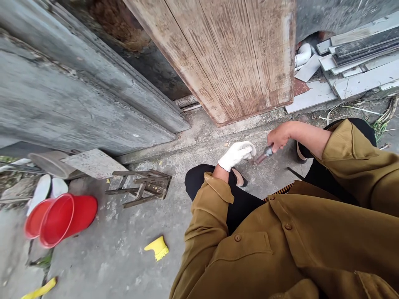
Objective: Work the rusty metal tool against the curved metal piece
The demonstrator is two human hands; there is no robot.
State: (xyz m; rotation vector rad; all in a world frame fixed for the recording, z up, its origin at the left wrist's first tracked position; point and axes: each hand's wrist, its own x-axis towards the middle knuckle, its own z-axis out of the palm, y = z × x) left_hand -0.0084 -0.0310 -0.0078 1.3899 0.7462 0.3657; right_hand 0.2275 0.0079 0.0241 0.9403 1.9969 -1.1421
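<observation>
My right hand [278,136] is bare and closed around a short tool with a grey collar and a brown, rod-like end [264,155]. Its other end is hidden by the hand, so its kind does not show. My left hand [237,154], in a white glove, is just left of the tool's brown end, with its fingers curled inward; whatever may be between them is hidden. Both hands are low over the concrete ground [199,160], between my knees. Beyond them a weathered plank door [233,58] stands upright at a stone sill.
A small wooden stool [146,187] lies tipped at left, near red buckets [67,220] and a speckled board [96,162]. A yellow glove-like piece [158,248] is on the ground. White and dark slats [361,79] are stacked at right beside a white pipe [303,55].
</observation>
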